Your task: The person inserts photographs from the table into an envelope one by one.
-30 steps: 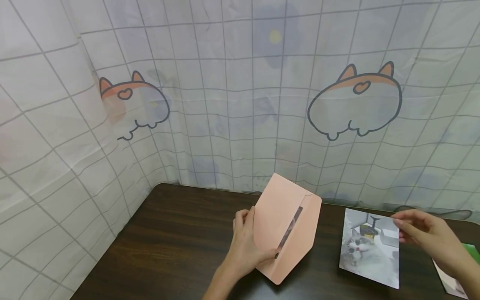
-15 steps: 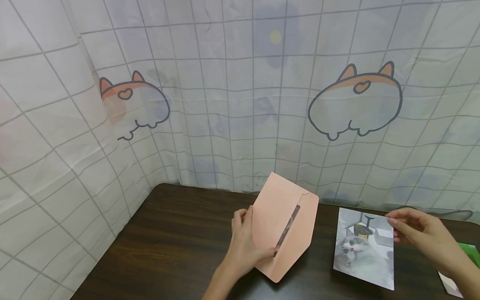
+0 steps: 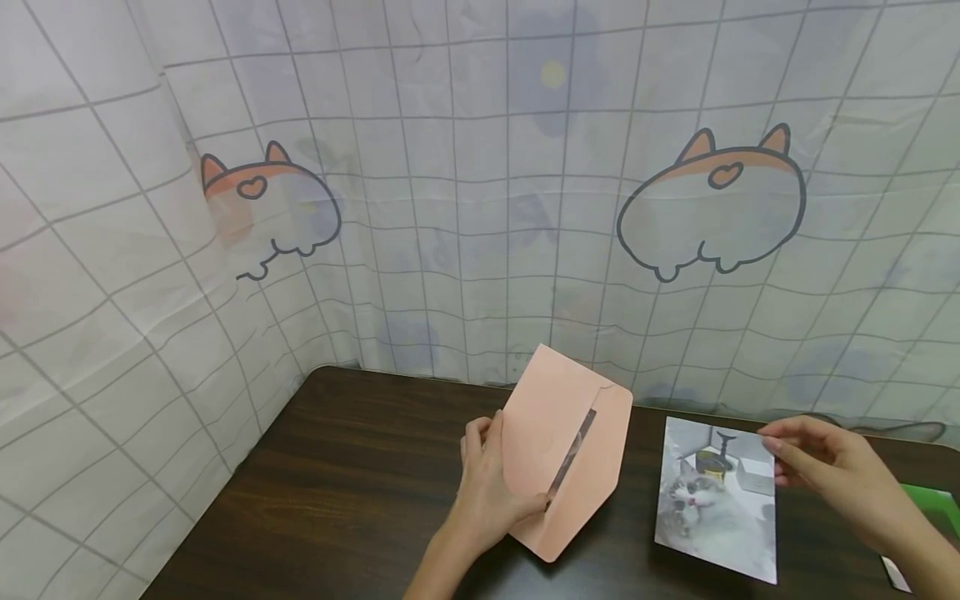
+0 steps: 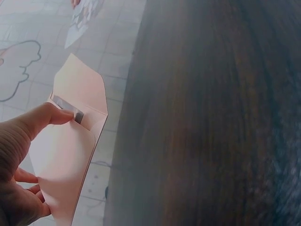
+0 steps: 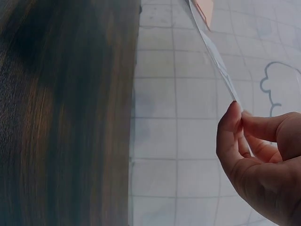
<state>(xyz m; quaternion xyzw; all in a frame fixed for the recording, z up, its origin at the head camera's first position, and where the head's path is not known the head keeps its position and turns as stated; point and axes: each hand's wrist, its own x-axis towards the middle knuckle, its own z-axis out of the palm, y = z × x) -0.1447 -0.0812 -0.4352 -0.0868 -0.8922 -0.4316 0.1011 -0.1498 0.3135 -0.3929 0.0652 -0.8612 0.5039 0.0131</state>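
Observation:
In the head view my left hand (image 3: 486, 492) grips a pink envelope (image 3: 536, 425) by its left edge, thumb at the opening. Its flap (image 4: 82, 80) stands unfolded, and a dark strip of a picture card (image 3: 573, 454) shows inside the slot. My right hand (image 3: 840, 467) pinches a cat photo card (image 3: 720, 508) by its upper right edge, holding it tilted above the table, to the right of the envelope and apart from it. The right wrist view catches the card (image 5: 218, 59) nearly edge-on between thumb and fingers.
A card with a green part (image 3: 933, 508) lies at the table's right end, partly hidden by my right forearm. The dark wooden table (image 3: 337, 483) meets a gridded cloth (image 3: 450, 250) at its back edge. A thin cord (image 3: 911, 429) runs along that edge at the right.
My right hand has moved left with the cat photo card, nearer to the envelope. The envelope has shifted slightly left in my left hand.

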